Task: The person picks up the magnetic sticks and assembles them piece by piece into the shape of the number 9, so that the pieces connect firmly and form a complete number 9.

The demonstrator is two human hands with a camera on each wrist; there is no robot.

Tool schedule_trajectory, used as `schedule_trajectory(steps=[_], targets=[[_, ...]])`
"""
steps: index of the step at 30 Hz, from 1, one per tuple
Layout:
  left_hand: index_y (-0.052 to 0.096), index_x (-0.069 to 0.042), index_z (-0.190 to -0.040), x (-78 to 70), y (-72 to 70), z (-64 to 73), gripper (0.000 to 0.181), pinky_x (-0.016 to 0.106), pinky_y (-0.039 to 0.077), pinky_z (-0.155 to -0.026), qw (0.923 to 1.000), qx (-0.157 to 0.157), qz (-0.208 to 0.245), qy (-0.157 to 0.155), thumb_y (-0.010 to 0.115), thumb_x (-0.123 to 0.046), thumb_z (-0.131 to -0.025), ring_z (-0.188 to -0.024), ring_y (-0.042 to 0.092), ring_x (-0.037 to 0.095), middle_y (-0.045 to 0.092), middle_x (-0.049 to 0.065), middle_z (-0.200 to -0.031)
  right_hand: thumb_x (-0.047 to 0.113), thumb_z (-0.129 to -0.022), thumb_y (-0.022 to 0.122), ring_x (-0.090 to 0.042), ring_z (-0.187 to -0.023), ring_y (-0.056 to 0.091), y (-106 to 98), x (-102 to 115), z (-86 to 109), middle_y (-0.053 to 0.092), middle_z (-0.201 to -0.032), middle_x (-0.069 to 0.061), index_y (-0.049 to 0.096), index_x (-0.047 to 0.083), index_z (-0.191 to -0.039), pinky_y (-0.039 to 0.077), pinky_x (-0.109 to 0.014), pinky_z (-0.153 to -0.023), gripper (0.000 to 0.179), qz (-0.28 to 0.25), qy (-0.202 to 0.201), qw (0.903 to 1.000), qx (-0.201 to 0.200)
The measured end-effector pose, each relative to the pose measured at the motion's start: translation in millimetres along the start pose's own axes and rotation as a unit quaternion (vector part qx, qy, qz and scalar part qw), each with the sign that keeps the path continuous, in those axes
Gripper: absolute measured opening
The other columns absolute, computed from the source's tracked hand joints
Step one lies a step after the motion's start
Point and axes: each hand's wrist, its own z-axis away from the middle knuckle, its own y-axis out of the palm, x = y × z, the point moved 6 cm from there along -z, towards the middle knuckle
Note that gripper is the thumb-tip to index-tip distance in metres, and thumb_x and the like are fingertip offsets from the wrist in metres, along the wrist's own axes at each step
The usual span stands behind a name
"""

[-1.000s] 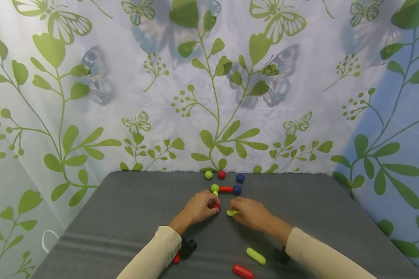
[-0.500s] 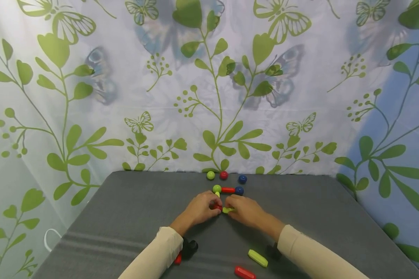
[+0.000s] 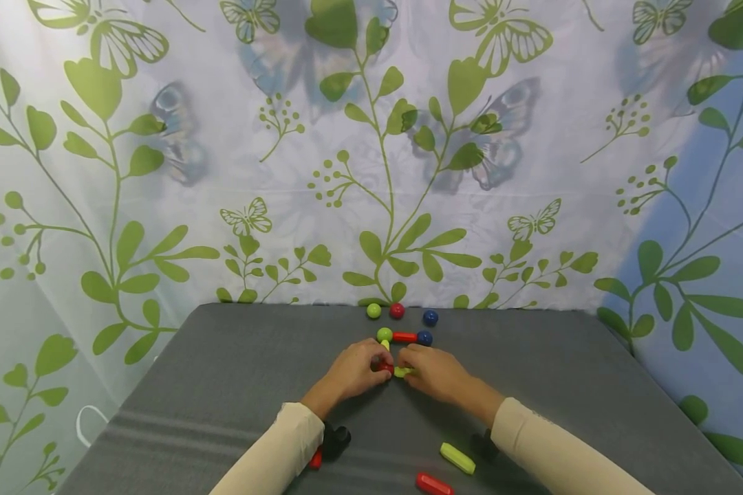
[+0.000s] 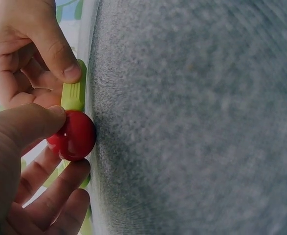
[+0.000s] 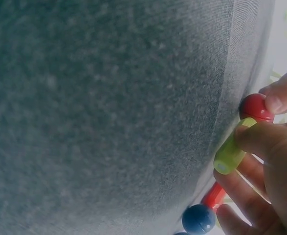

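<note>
My left hand grips a red ball between thumb and fingers, low over the grey table. In my right hand a yellow-green stick is pinched, its end meeting the red ball in the left wrist view. Just beyond the left fingers, another yellow-green stick runs from the red ball's side to a green ball. From that green ball a red stick leads to a blue ball. The left fingers partly hide the joint at the red ball.
Along the table's back edge lie a loose green ball, red ball and blue ball. Nearer me are a yellow-green stick, a red stick and a partly hidden red piece. A patterned curtain hangs behind.
My right hand has moved left, bringing its yellow-green stick from a short gap away up to the red ball. The left hand has stayed nearly still on the ball.
</note>
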Motion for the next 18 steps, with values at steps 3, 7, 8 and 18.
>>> schedule_trajectory(steps=[3,7,8,18], targets=[[0.074,-0.020,-0.094,-1.1,-0.8,0.2,0.012,0.029,0.048,-0.070,1.0000,0.001,-0.004,0.001,0.082,-0.018,-0.085,-0.077,0.054,0.007,0.060,-0.005,-0.091,0.012,-0.084,0.082,-0.010,-0.078,0.059,-0.8,0.7,-0.1,0.061,-0.097,0.006,0.064,0.018,-0.097,0.053,-0.034,-0.067,0.023,0.008,-0.006,0.9999,-0.002],[0.073,-0.021,-0.094,-1.7,-1.0,0.0,0.012,0.028,0.047,-0.070,1.0000,0.006,-0.005,-0.002,0.081,-0.019,-0.085,-0.076,0.054,0.007,0.061,-0.005,-0.091,0.011,-0.083,0.082,-0.010,-0.078,0.060,-2.5,2.4,0.3,0.061,-0.097,0.006,0.065,0.018,-0.097,0.053,-0.034,-0.067,0.023,0.019,-0.014,0.9997,-0.006],[0.073,-0.021,-0.094,-1.6,-0.9,0.0,0.012,0.028,0.048,-0.070,1.0000,0.007,-0.004,-0.003,0.081,-0.019,-0.085,-0.076,0.054,0.007,0.061,-0.005,-0.092,0.011,-0.083,0.082,-0.010,-0.078,0.059,-2.8,2.9,0.4,0.061,-0.096,0.005,0.065,0.018,-0.097,0.052,-0.034,-0.066,0.023,0.020,-0.015,0.9997,-0.005],[0.072,-0.022,-0.092,2.3,0.1,-0.1,0.012,0.029,0.050,-0.072,0.9999,-0.002,0.010,-0.005,0.082,-0.019,-0.085,-0.079,0.057,0.005,0.061,-0.008,-0.094,0.015,-0.085,0.081,-0.010,-0.075,0.059,-8.6,5.9,7.6,0.061,-0.096,0.004,0.066,0.017,-0.101,0.052,-0.033,-0.064,0.022,0.036,-0.034,0.9982,-0.033]])
